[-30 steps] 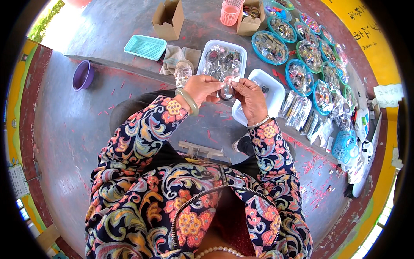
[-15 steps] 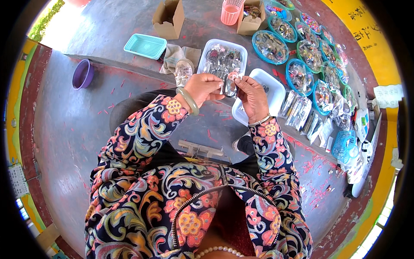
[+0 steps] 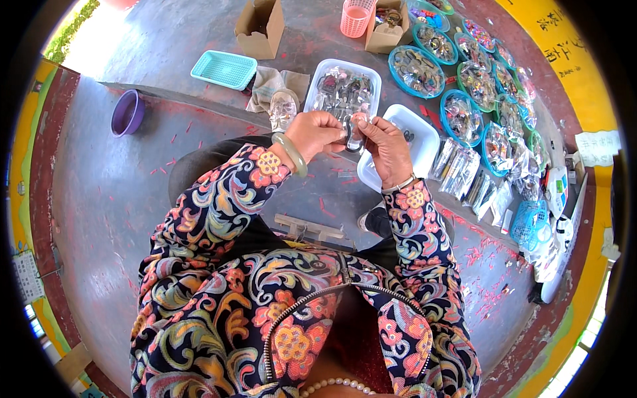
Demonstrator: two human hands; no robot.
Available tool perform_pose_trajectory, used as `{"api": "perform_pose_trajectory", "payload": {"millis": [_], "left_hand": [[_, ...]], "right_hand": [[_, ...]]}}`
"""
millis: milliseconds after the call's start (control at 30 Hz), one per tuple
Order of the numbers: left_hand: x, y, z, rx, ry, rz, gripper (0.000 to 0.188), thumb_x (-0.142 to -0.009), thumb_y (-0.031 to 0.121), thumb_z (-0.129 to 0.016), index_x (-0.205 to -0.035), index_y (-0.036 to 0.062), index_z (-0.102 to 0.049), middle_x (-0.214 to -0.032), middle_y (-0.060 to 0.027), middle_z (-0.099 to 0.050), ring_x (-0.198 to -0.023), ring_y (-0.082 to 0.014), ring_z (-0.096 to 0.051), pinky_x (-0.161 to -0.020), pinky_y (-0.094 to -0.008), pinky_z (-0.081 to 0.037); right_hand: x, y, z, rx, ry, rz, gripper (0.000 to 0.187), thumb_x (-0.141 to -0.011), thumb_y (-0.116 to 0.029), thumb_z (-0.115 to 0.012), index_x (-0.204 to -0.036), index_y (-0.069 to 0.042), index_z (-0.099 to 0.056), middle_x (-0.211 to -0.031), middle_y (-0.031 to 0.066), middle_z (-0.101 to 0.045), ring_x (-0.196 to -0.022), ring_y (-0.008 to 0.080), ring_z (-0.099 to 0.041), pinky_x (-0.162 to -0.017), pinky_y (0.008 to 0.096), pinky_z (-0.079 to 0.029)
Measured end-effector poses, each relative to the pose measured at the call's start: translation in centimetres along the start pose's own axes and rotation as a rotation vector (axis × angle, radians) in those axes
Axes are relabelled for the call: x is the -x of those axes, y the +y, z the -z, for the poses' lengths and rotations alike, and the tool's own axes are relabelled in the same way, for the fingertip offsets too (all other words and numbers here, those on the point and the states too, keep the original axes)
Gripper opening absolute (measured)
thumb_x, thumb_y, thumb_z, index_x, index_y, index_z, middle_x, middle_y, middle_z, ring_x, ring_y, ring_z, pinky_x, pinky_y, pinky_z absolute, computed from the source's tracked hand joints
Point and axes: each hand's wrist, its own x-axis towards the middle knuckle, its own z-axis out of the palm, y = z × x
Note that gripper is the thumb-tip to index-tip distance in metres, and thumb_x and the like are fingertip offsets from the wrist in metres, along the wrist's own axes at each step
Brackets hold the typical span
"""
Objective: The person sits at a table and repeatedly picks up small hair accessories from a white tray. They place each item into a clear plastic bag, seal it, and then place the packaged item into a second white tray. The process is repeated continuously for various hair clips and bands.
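Both my hands meet in front of me over a small clear plastic packet (image 3: 356, 140) with something dark inside; its exact content is too small to tell. My left hand (image 3: 314, 135), a bangle on its wrist, pinches the packet's left side. My right hand (image 3: 391, 154) grips its upper right edge between thumb and fingers. Just beyond them is a white tray (image 3: 375, 74) full of similar clear packets with dark items. A second white tray (image 3: 424, 137), partly hidden behind my right hand, holds a few small dark pieces.
Several round baskets (image 3: 394, 68) of bagged small goods crowd the right, beside rows of long clear packets (image 3: 454, 166). Farther off are cardboard boxes (image 3: 269, 34), a pink basket (image 3: 355, 23) and a turquoise basket (image 3: 224, 71). A purple basin (image 3: 127, 114) sits left. A low step edge crosses the floor.
The packet between my hands has tilted and turned slightly, its dark part shifting. My fingers have adjusted a little on it; both arms stay nearly in place.
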Motion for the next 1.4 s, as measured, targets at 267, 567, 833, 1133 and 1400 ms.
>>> {"api": "perform_pose_trajectory", "payload": {"millis": [267, 567, 833, 1133, 1400], "left_hand": [[0.31, 0.73, -0.3, 0.027, 0.023, 0.08, 0.013, -0.083, 0.013, -0.057, -0.091, 0.0029, -0.057, -0.08, -0.0019, -0.057, -0.071, -0.009, -0.058, -0.065, -0.0246, -0.052], [0.25, 0.46, -0.18, 0.049, 0.026, 0.058, 0.02, -0.087, 0.013, -0.051, -0.097, -0.0037, -0.056, -0.085, -0.0042, -0.056, -0.072, -0.0104, -0.057, -0.068, -0.0248, -0.052], [0.08, 0.08, -0.22, 0.16, -0.002, 0.002, 0.02, -0.087, 0.011, -0.05, -0.097, -0.0059, -0.055, -0.088, -0.0073, -0.056, -0.077, -0.0135, -0.058, -0.072, -0.0277, -0.053], [0.06, -0.06, -0.23, 0.064, 0.089, -0.03, 0.019, -0.084, 0.011, -0.055, -0.09, -0.0067, -0.058, -0.084, -0.0088, -0.059, -0.072, -0.018, -0.061, -0.065, -0.0261, -0.052], [0.17, 0.08, -0.42, 0.031, 0.111, -0.037, 0.019, -0.081, 0.011, -0.059, -0.087, -0.0077, -0.058, -0.082, -0.0092, -0.059, -0.069, -0.0163, -0.06, -0.062, -0.0262, -0.053]], "right_hand": [[0.02, 0.19, -0.26, 0.032, 0.006, 0.014, 0.017, -0.078, -0.017, -0.065, -0.089, -0.004, -0.064, -0.077, -0.0026, -0.06, -0.065, 0.0049, -0.05, -0.061, 0.018, -0.039], [0.0, 0.36, -0.34, -0.015, -0.015, 0.013, 0.017, -0.08, -0.013, -0.062, -0.092, 0.0, -0.062, -0.084, 0.0022, -0.062, -0.069, 0.0069, -0.055, -0.064, 0.0199, -0.047], [-0.17, 0.66, 0.05, -0.015, -0.017, 0.024, 0.021, -0.079, -0.014, -0.062, -0.095, 0.001, -0.062, -0.087, 0.0034, -0.063, -0.074, 0.0077, -0.056, -0.068, 0.0191, -0.044], [0.29, 0.21, -0.51, 0.028, -0.014, -0.004, 0.021, -0.079, -0.018, -0.064, -0.093, -0.003, -0.064, -0.08, -0.0014, -0.062, -0.071, 0.0062, -0.053, -0.065, 0.019, -0.041], [0.03, 0.84, -0.41, 0.003, -0.009, 0.01, 0.021, -0.079, -0.018, -0.064, -0.092, -0.002, -0.063, -0.08, -0.0007, -0.061, -0.069, 0.006, -0.052, -0.064, 0.0186, -0.041]]}}
